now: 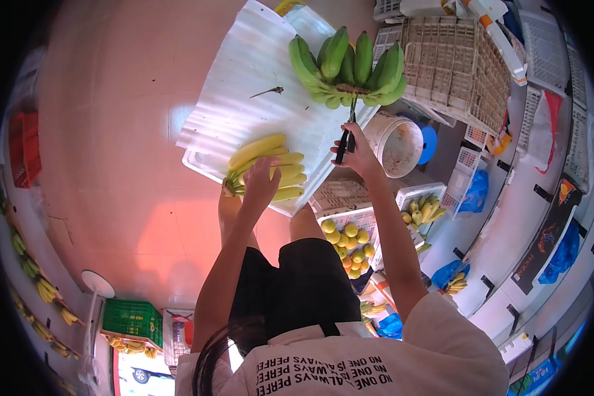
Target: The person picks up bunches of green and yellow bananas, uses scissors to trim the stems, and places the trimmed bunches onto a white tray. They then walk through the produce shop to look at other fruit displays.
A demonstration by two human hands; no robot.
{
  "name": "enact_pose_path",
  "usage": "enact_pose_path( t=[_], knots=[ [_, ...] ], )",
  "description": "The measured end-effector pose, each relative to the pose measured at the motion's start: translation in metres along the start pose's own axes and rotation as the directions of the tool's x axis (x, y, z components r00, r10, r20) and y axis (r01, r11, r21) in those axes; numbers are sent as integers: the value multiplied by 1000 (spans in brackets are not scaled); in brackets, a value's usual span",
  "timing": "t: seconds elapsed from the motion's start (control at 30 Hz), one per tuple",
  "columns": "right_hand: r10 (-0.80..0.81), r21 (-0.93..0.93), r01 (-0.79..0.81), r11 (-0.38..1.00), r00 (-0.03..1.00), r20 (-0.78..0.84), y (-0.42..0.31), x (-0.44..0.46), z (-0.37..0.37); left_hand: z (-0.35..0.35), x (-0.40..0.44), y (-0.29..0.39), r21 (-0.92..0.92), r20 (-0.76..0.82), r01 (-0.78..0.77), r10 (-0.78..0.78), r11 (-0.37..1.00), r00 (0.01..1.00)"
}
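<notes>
My left hand [263, 179] rests on a bunch of yellow bananas [257, 146], its fingers apart over the fruit. The bunch lies at the near edge of a white foam sheet [228, 86], stem end to the left. In my right hand [358, 148] is a pair of scissors [341, 146] with black handles, fingers closed round them. Their blades point away from me and reach the cut crown of a large hand of green bananas [336, 59], which lies at the sheet's far right. Whether the blades grip the crown, I cannot tell. A small dark stem scrap [277, 90] lies between the two bunches.
A dirty white bucket [402, 146] stands right of the sheet, near a big woven plastic crate [455, 66]. Closer to me on the right are a crate of yellow-orange round fruit [350, 241] and a box of bananas [424, 210]. A green crate [132, 320] is behind me, left.
</notes>
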State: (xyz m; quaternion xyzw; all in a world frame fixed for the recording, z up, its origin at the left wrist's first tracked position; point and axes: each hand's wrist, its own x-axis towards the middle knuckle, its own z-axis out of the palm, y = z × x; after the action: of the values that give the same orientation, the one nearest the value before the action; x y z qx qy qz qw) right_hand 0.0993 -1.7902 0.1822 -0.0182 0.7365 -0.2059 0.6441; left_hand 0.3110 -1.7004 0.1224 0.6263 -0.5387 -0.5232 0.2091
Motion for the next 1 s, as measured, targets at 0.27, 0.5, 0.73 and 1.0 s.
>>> enact_pose_path(
  t=[0.27, 0.5, 0.73, 1.0],
  knots=[
    [-16, -84, 16, 996, 1000, 2, -7, 2, -4, 1, -8, -2, 22, 37, 34, -35, 999, 999],
    [70, -81, -78, 994, 992, -102, -16, 10, 2, 2, -9, -6, 4, 32, 37, -37, 999, 999],
    [265, 157, -264, 952, 964, 18, -42, 4, 9, 2, -6, -17, -3, 68, 50, -50, 999, 996],
    [291, -111, -304, 946, 949, -120, -56, 22, 30, 9, 14, -2, -165, 102, 71, -54, 984, 993]
  ],
)
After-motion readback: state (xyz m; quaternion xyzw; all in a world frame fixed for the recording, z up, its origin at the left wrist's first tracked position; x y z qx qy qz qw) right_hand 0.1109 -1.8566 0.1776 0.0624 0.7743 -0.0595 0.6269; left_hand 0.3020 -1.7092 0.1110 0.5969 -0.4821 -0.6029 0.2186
